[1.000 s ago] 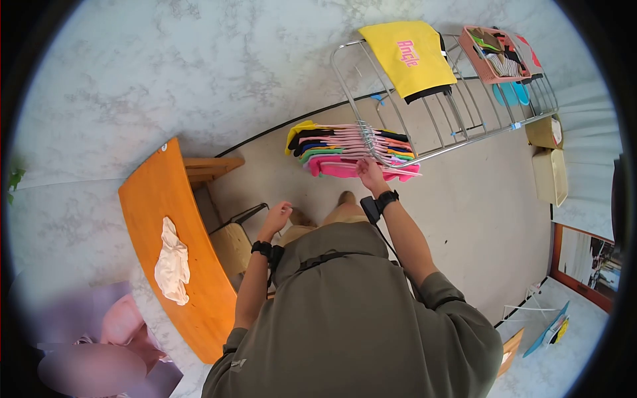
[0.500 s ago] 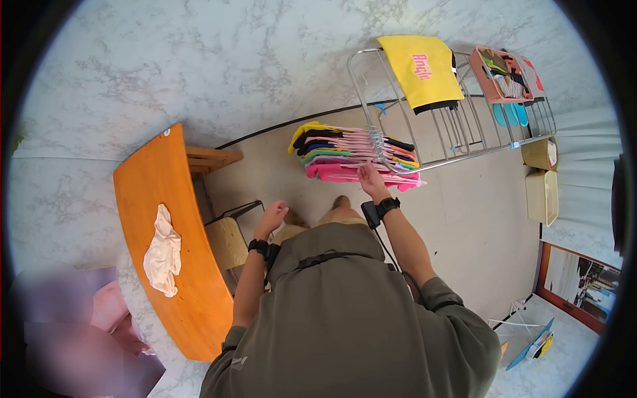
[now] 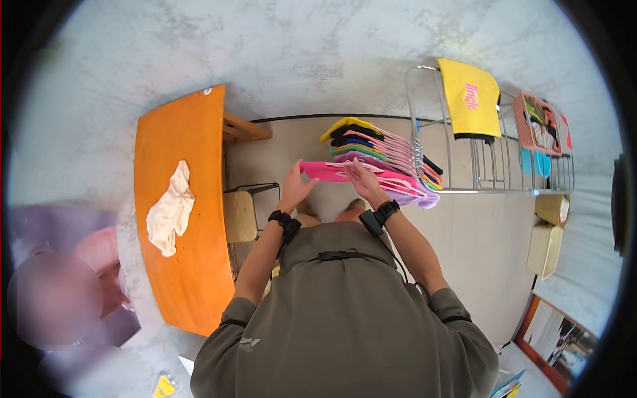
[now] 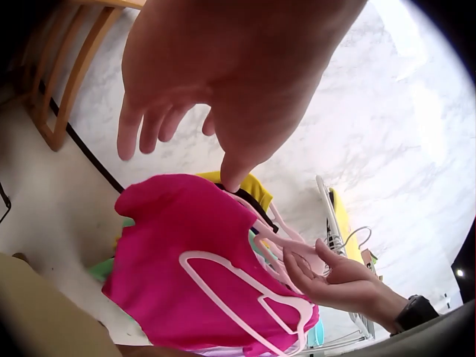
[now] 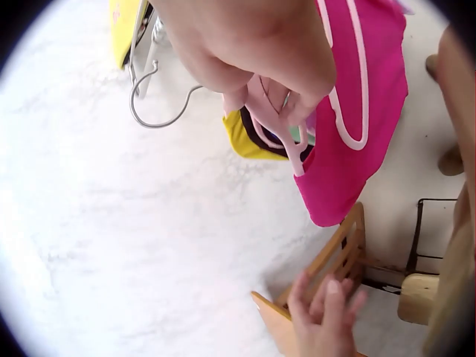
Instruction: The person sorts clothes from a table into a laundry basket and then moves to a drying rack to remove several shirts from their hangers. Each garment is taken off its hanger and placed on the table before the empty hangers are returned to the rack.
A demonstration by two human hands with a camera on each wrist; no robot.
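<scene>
Pink shirt [image 3: 325,171] sticks out from the bunch on the rack [image 3: 464,191] in head view, with the left hand [image 3: 295,186] at its hem and the right hand [image 3: 361,179] at its neck. Left wrist: left hand spread, thumb just touching the shirt, gripping nothing. Right wrist: right hand pinches the hanger [image 5: 349,146] top; best to steady the hem and keep the neighbouring hooks clear.

The head view looks steeply down over the person's shoulders, orange tabletop [image 3: 179,132] left, drying rack [image 3: 491,190] far right. The wrist views sit close under the left hand [image 4: 230,82] and right hand [image 5: 253,44], facing the marbled wall [image 5: 89,223]. All share the pink shirt [image 3: 325,171] on its hanger [image 4: 249,275].
</scene>
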